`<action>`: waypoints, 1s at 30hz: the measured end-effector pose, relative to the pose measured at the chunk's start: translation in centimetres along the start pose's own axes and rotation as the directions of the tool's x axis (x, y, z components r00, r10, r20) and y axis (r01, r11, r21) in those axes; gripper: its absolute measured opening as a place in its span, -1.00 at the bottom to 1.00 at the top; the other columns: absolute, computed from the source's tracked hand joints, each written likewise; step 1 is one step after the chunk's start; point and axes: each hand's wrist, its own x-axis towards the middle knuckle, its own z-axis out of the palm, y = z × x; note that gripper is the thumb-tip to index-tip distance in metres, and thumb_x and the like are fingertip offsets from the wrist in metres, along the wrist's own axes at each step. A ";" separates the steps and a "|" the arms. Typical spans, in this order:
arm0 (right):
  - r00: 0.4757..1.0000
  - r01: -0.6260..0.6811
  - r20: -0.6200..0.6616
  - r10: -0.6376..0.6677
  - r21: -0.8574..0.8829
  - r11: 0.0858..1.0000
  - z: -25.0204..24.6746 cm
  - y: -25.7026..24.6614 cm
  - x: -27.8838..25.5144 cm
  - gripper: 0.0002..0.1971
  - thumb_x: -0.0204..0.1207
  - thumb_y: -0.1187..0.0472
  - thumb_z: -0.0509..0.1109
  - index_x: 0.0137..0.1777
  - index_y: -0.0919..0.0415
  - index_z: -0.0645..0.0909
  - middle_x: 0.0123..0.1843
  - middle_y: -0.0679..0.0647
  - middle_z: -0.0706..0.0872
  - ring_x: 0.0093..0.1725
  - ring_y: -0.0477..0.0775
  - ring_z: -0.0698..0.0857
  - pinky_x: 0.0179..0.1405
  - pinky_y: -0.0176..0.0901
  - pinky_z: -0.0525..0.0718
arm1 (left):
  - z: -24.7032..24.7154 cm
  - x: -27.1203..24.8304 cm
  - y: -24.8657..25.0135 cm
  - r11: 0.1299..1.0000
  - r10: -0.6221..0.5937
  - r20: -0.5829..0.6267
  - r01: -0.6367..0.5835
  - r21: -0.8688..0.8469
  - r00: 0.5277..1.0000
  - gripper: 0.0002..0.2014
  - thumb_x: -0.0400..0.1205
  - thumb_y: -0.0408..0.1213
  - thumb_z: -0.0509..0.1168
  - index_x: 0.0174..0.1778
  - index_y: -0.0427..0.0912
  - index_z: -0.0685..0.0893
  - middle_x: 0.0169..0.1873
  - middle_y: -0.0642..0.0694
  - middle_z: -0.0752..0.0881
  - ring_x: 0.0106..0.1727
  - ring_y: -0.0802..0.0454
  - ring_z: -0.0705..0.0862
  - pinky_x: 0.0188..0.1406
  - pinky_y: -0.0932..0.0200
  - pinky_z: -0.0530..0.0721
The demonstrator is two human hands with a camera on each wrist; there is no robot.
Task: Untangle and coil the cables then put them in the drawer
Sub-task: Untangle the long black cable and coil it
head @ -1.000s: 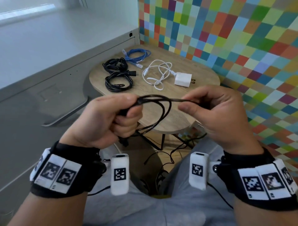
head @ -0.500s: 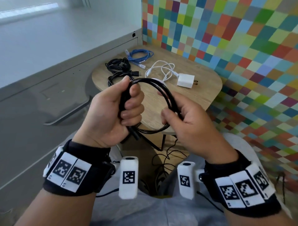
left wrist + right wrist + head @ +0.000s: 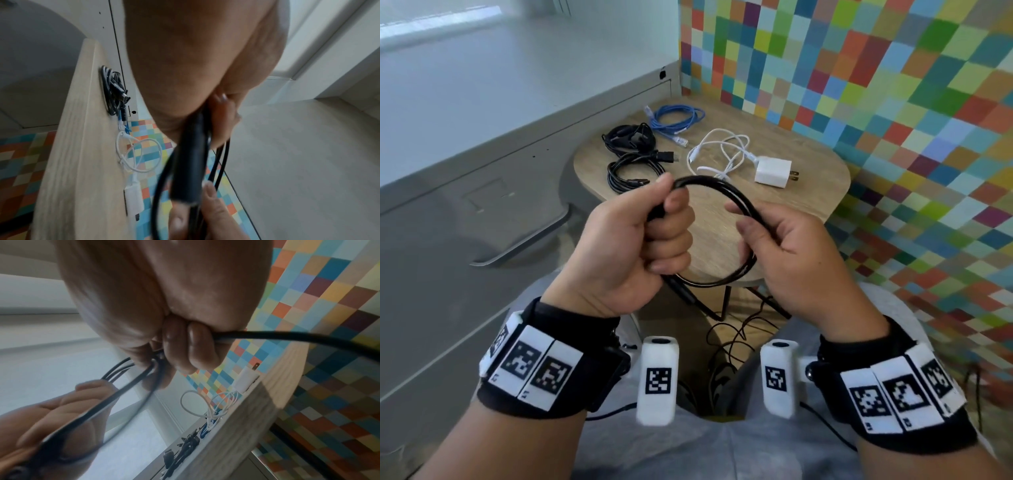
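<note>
A black cable (image 3: 726, 192) is wound into a round loop between both hands, held over the near edge of the wooden table (image 3: 808, 161). My left hand (image 3: 650, 236) grips the loop's left side in a fist; a thick plug end (image 3: 189, 168) hangs below it. My right hand (image 3: 767, 236) grips the loop's right side with curled fingers (image 3: 197, 350). On the table lie two black cable coils (image 3: 631, 171), a blue cable (image 3: 674, 120) and a white cable with charger (image 3: 772, 173).
A grey cabinet with a closed drawer and metal handle (image 3: 524, 240) stands to the left of the table. A multicoloured checked wall (image 3: 893, 102) runs behind and to the right. Thin black wires (image 3: 729, 339) trail on the floor between my knees.
The black cable went from a flat stretched strand to a round upright loop. My right hand slid down along its right side and both hands drew closer together.
</note>
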 end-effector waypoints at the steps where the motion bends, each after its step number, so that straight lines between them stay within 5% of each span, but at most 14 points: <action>1: 1.000 0.001 -0.013 -0.001 0.002 1.000 -0.2 0.0 0.0 -0.83 0.76 0.11 0.39 0.16 -0.18 0.76 -0.18 0.04 0.83 -0.23 -0.16 0.76 -0.09 -0.17 0.76 | -0.2 0.1 0.2 0.999 0.028 -0.012 -0.028 -0.028 1.000 -0.67 0.78 -0.04 0.04 -0.31 0.00 0.44 -0.49 0.11 0.10 -0.55 0.15 -0.01 -0.64 0.28 0.03; 5: 0.990 0.003 -0.138 0.002 0.034 0.999 -2.5 0.7 0.2 -0.83 0.52 0.03 0.55 0.09 -0.20 0.81 -0.23 0.03 0.84 -0.28 -0.01 0.75 -0.23 -0.10 0.78 | -3.2 -0.2 1.9 0.949 0.158 -0.001 -0.152 -0.277 0.987 -0.66 0.85 -0.05 -0.07 -0.23 0.01 0.39 -0.49 0.13 0.13 -0.57 0.17 0.05 -0.67 0.27 0.04; 7: 0.973 0.011 -0.229 0.004 0.063 0.998 -4.1 1.5 0.4 -0.89 0.51 0.08 0.58 0.00 -0.10 0.84 -0.27 -0.11 0.83 -0.35 -0.14 0.68 -0.32 -0.26 0.68 | -5.0 -0.6 2.8 0.850 0.233 0.027 -0.190 -0.492 0.972 -0.69 0.84 -0.13 -0.04 -0.20 -0.06 0.42 -0.50 0.09 0.21 -0.57 0.14 0.14 -0.64 0.23 0.15; 10: 0.937 0.000 -0.349 0.008 0.022 1.000 -5.2 2.5 0.7 -0.87 0.57 0.18 0.60 -0.05 -0.13 0.82 -0.31 -0.25 0.80 -0.34 -0.23 0.67 -0.26 -0.40 0.61 | -5.6 -1.1 3.6 0.757 0.310 -0.159 -0.344 -0.556 0.937 -0.63 0.84 -0.19 -0.07 -0.28 -0.08 0.43 -0.57 0.06 0.25 -0.62 0.11 0.19 -0.69 0.21 0.19; 13: 0.921 -0.012 -0.388 -0.033 -0.113 0.994 -4.4 2.8 0.8 -0.83 0.60 0.18 0.60 -0.06 -0.17 0.80 -0.29 -0.35 0.79 -0.22 -0.31 0.74 -0.18 -0.50 0.61 | -3.5 -1.1 3.5 0.828 0.383 -0.359 -0.489 -0.274 0.851 -0.64 0.84 -0.19 -0.07 -0.29 -0.01 0.42 -0.53 0.10 0.19 -0.59 0.15 0.11 -0.65 0.24 0.13; 17: 0.975 -0.072 -0.221 0.009 -0.279 0.958 -2.9 2.1 0.5 -0.84 0.58 0.15 0.61 -0.11 -0.19 0.80 -0.26 -0.33 0.78 -0.20 -0.37 0.75 -0.25 -0.54 0.62 | -0.7 0.0 1.5 0.903 0.428 -0.426 -0.368 0.219 0.797 -0.71 0.82 -0.27 0.04 -0.24 -0.02 0.44 -0.47 0.06 0.32 -0.53 0.10 0.20 -0.60 0.20 0.16; 20: 0.993 -0.113 -0.020 0.114 -0.358 0.927 -1.5 1.3 0.1 -0.93 0.57 0.05 0.61 -0.10 -0.19 0.83 -0.23 -0.31 0.80 -0.14 -0.37 0.75 -0.19 -0.43 0.68 | 1.0 0.4 -0.4 0.821 0.431 -0.321 -0.219 0.528 0.843 -0.73 0.87 -0.28 0.08 -0.17 -0.09 0.49 -0.42 -0.01 0.54 -0.43 -0.07 0.59 -0.53 0.06 0.49; 22: 0.997 -0.028 0.052 0.052 -0.389 0.921 -0.4 0.5 -0.1 -0.98 0.58 0.04 0.60 -0.07 -0.12 0.86 -0.21 -0.29 0.81 -0.15 -0.29 0.76 -0.16 -0.24 0.74 | 1.7 0.6 -1.5 0.723 0.396 -0.227 -0.149 0.675 0.890 -0.75 0.87 -0.23 0.09 -0.10 -0.05 0.56 -0.32 -0.04 0.65 -0.18 -0.13 0.80 -0.26 -0.09 0.73; 24: 0.994 0.103 0.076 -0.082 -0.342 0.934 0.4 -0.3 -0.3 -0.96 0.57 0.08 0.59 -0.07 -0.04 0.88 -0.20 -0.20 0.84 -0.19 -0.17 0.78 -0.19 0.00 0.76 | 2.0 0.7 -2.4 0.563 0.375 -0.134 -0.111 0.819 0.917 -0.75 0.82 -0.14 0.14 -0.18 0.08 0.59 -0.28 0.03 0.71 -0.11 -0.01 0.78 -0.09 -0.11 0.76; 26: 0.977 0.215 0.065 -0.205 -0.272 0.938 0.7 -0.9 -0.5 -0.95 0.54 0.18 0.56 -0.11 0.05 0.86 -0.22 -0.12 0.84 -0.22 -0.07 0.78 -0.25 0.08 0.74 | 2.2 0.7 -2.7 0.425 0.342 -0.092 -0.067 0.903 0.935 -0.66 0.83 -0.13 0.18 -0.30 0.18 0.52 -0.39 0.15 0.65 -0.32 0.18 0.61 -0.24 0.06 0.60; 30: 0.969 0.240 -0.021 -0.245 -0.144 0.960 0.6 -1.4 -1.1 -0.91 0.45 0.27 0.68 -0.12 0.12 0.83 -0.20 -0.13 0.85 -0.19 -0.07 0.83 -0.21 -0.01 0.78 | 2.2 0.8 -2.3 0.481 0.251 -0.103 -0.032 0.876 0.963 -0.59 0.85 -0.18 0.17 -0.38 0.14 0.48 -0.58 0.17 0.53 -0.54 0.22 0.48 -0.44 0.18 0.47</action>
